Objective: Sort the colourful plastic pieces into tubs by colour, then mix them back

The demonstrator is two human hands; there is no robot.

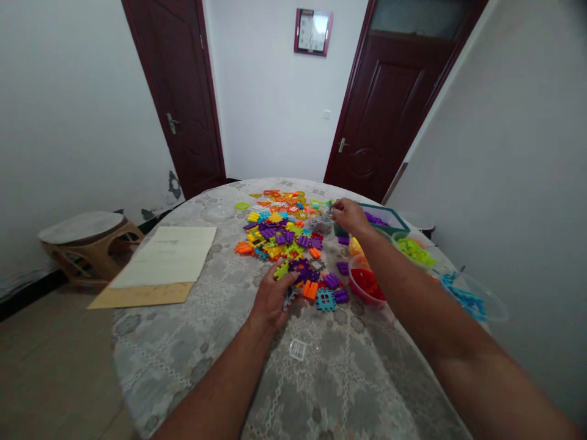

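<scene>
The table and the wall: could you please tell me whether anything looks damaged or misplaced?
The wall has dark, ragged patches beside the left door, perhaps flaked paint. A white lattice piece lies apart from the building-piece pile.

Both forearms are bare. The left arm (213,382) rises from the bottom edge, angling forward and rightward to a nearly straight wrist (257,325). The left hand (269,298) is low, its fingers curled and thumb reaching across toward them. The right arm (426,305) stretches diagonally from the lower right corner. The right hand (348,215) is farther forward, back upward, fingers bent and bunched, tips pointing leftward.
</scene>
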